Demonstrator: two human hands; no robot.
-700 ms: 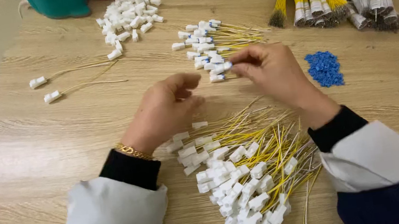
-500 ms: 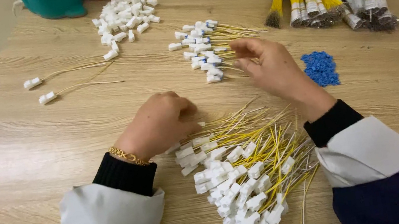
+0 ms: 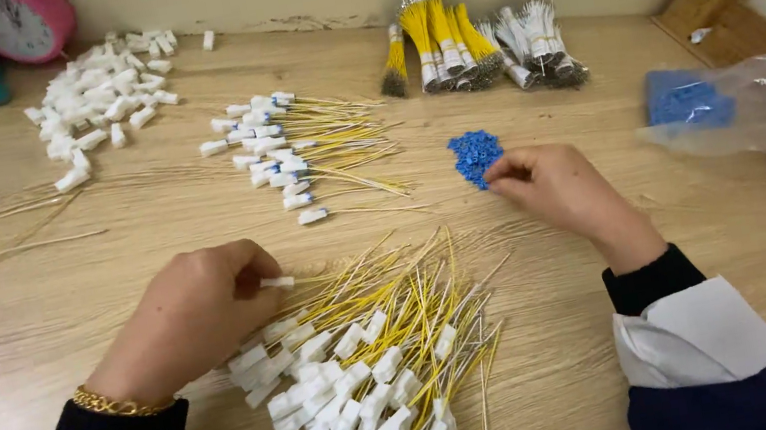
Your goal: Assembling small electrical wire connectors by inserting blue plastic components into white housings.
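Pale wood is the biggest thing I see: the table point(image 3: 36, 327) fills almost the whole view and carries everything. On it, near the bottom middle, lies the large heap of yellow wires with white connectors point(image 3: 376, 368), spread like a fan between my two arms. Further back, in the middle, there is a second, smaller group of wired connectors point(image 3: 293, 153), and at the back left a pile of loose white housings point(image 3: 97, 96), just beside a pink clock point(image 3: 21, 24). At the back, near the wall, I see tied bundles of yellow and white wires point(image 3: 479, 44). On the right a clear plastic bag point(image 3: 751, 104) holds blue parts. My left hand point(image 3: 191, 319) rests at the left edge of the large heap; its fingers are curled together and pinch one white connector point(image 3: 277, 282), whose yellow wire runs to the right over the heap. My right hand point(image 3: 556, 189) is well apart from it, and its thumb and fingertips are pressed together at the edge of a small pile of blue pieces point(image 3: 475, 156); I cannot tell if a piece is between them.
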